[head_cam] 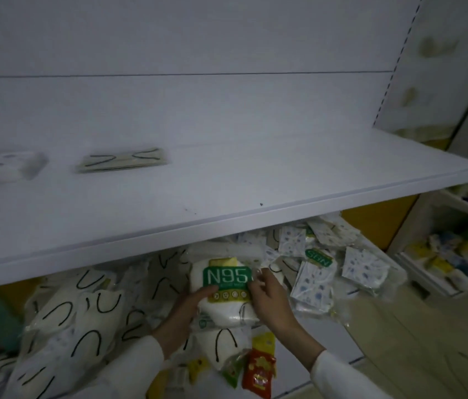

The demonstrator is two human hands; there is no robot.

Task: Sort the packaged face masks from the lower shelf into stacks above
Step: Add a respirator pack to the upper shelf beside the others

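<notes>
Head view shows the picking step of the sort. Both hands are down in the loose heap on the lower shelf (pixel 339 348), taking up one clear-wrapped white N95 pack with a green label (pixel 227 276). The pack lies on top of the heap, just under the front lip of the white upper shelf board (pixel 284 180), and it has not been lifted clear.

The left hand (pixel 189 308) meets the pack's lower left corner. Its thumb (pixel 208 290) is laid on the face of the label, and the rest of its fingers seem to run beneath, though their tips are hidden. The right hand (pixel 271 300) has its fingers (pixel 257 282) curled close together, pinching the wrap at the pack's right edge.

On the board above sit two low stacks. One is of packs with black ear loops (pixel 123 159), and further left is one of blue-printed packs (pixel 2 168), which is blurred. Neither appears to match the N95 pack, so the next move probably calls for starting a new stack. The pack would need to be drawn out from under the lip, raised past the board's edge and laid flat on a bare stretch beside the others. The plastic looks slick and slack, so a firm two-sided hold would help. Neighbouring black-loop packs (pixel 83 312) and blue-print packs (pixel 313 286) could be dragged along.
</notes>
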